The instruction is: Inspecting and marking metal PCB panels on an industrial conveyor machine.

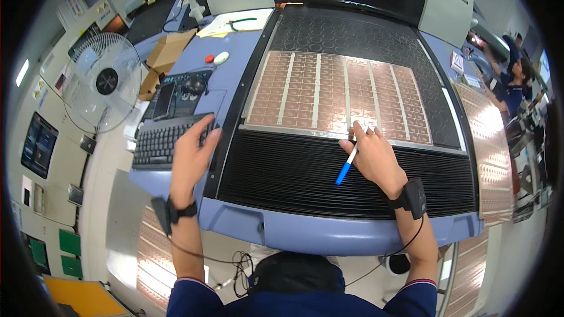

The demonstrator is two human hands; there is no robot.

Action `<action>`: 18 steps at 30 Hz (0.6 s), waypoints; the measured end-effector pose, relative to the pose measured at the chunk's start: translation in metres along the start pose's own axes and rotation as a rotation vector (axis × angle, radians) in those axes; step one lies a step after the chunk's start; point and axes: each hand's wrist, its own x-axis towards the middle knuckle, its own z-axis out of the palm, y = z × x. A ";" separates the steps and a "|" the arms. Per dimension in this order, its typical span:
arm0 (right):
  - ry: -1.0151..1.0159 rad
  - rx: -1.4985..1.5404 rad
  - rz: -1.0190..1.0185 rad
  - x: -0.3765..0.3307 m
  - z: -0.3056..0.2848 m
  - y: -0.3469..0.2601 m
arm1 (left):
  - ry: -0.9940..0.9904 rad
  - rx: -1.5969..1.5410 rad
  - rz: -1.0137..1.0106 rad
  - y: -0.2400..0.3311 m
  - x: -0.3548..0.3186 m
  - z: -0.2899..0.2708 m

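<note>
A copper-coloured circuit board panel (332, 91) with pale strips lies flat on the black machine bed. My right hand (376, 155) is at the panel's near edge, closed around a white marker pen (346, 167) whose blue end points toward me. Its fingertips reach over the panel's lower border; whether they touch it I cannot tell. On the left, my left hand (194, 149) is open, thumb and fingers apart, holding nothing. It hovers at the right side of a black keyboard (158, 144) and covers part of it.
A mouse (194, 84) and a dark phone-like device (164, 101) sit behind the keyboard. Farther back are red and white buttons (221, 58) and green-handled pliers (242, 20) on paper. A fan (107, 81) stands left. Another copper panel (486, 147) leans at right; a person (514, 85) works beyond.
</note>
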 end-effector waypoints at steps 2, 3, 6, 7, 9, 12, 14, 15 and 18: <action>0.013 -0.027 -0.010 0.000 0.001 0.006 | 0.111 0.101 -0.208 -0.017 -0.021 -0.034; 0.023 -0.040 -0.015 0.000 0.001 0.006 | 0.182 0.258 -0.226 -0.043 -0.034 -0.046; -0.018 -0.018 -0.035 0.005 -0.002 -0.011 | 0.267 0.546 -0.307 -0.097 -0.068 -0.084; 0.054 0.016 -0.061 -0.001 -0.003 0.002 | 0.247 0.519 -0.336 -0.089 -0.065 -0.094; 0.035 0.077 -0.051 -0.001 -0.009 0.006 | 0.289 0.357 -0.384 -0.105 -0.064 -0.102; 0.038 0.148 -0.069 0.000 -0.024 -0.006 | 0.413 0.116 -0.285 -0.109 -0.060 -0.108; -0.039 0.298 -0.052 -0.001 -0.041 -0.025 | 0.419 0.028 -0.094 -0.093 -0.047 -0.097; 0.012 0.331 -0.157 -0.003 -0.040 -0.025 | 0.332 -0.086 -0.116 -0.077 -0.035 -0.077; 0.181 0.361 -0.400 -0.014 -0.024 -0.039 | 0.034 -0.160 -0.111 -0.005 -0.018 -0.009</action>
